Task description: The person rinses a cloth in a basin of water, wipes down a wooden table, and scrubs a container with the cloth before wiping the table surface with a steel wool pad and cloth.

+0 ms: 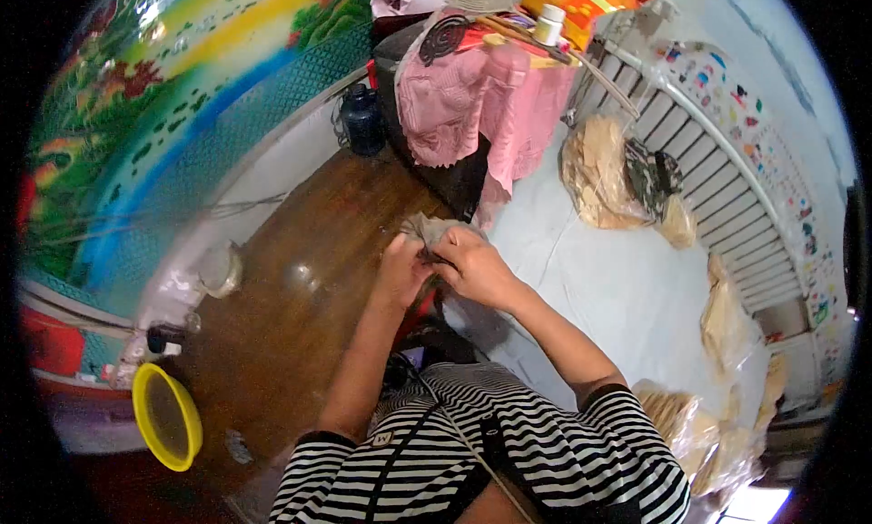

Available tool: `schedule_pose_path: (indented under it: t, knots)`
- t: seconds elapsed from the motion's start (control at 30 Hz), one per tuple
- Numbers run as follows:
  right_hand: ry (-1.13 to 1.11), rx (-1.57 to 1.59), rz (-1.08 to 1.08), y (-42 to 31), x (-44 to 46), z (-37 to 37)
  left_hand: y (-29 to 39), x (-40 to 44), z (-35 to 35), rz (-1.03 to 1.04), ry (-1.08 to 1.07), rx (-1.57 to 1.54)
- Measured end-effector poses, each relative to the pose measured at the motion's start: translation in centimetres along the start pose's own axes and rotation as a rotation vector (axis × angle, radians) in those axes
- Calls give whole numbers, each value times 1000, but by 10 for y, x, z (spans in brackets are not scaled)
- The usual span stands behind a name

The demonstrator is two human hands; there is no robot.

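Observation:
Both of my hands are close together at the middle of the view, over the border between the brown wooden surface and the pale sheet. My left hand [402, 270] has its fingers pinched on a greyish-beige crumpled cloth-like piece [434, 230]. Just to its right, my right hand [472, 268] grips the same piece with bent fingers. The piece bunches up above and between the hands, and the palms hide its lower part. What exactly it is cannot be made out.
A pink cloth [445, 106] drapes a stand holding a white bottle [549, 23]. A dark jar [362, 121] stands behind the brown surface [272, 342]. Bagged beige bundles [595, 174] lie on the pale sheet [609, 288] by a railing. A yellow basin [167, 417] sits lower left.

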State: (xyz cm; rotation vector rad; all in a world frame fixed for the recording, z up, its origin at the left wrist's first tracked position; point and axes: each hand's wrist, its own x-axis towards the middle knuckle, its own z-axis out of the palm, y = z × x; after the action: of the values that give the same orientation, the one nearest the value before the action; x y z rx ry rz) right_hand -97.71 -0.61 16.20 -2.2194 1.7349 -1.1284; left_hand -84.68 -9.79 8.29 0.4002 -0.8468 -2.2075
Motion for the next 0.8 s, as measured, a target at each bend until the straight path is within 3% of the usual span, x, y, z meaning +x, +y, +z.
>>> schedule_pose_path:
  t: [0.03, 0.1, 0.2, 0.23, 0.33, 0.37, 0.47, 0.5, 0.6, 0.63, 0.73, 0.8]
  knots:
    - [-1, 35, -30, 0, 11, -6, -8, 6, -15, 125, 13, 120]
    - [94, 116, -36, 22, 20, 3, 7, 10, 1, 72, 243, -62]
    - [-99, 231, 364, 56, 27, -3, 9, 25, -28, 148, 200, -269]
    - [-166, 294, 334, 75, 24, 1, 1, 28, -45, 181, 184, -318]
    - [-471, 339, 494, 75, 21, 1, 0, 19, -16, 240, 419, -314]
    - [-568, 557, 538, 86, 16, 9, -14, 18, -33, 238, 316, -333]
    - [-445, 1310, 669, 101, -15, 48, -31, 1, -11, 101, 441, -401]
    - [-475, 1395, 745, 103, -27, 59, -43, -6, -12, -15, 491, -345]
    - [-335, 1632, 925, 88, -53, 95, -57, -23, -2, -134, 690, 353]
    - [-296, 1750, 1006, 76, -53, 89, -36, -29, 32, -173, 759, 902]
    - [-317, 1542, 1114, 77, -66, 108, -53, -53, -27, -299, 514, 1410]
    - [-390, 1091, 779, 100, -73, 131, -48, -71, -24, -289, 473, 1249]
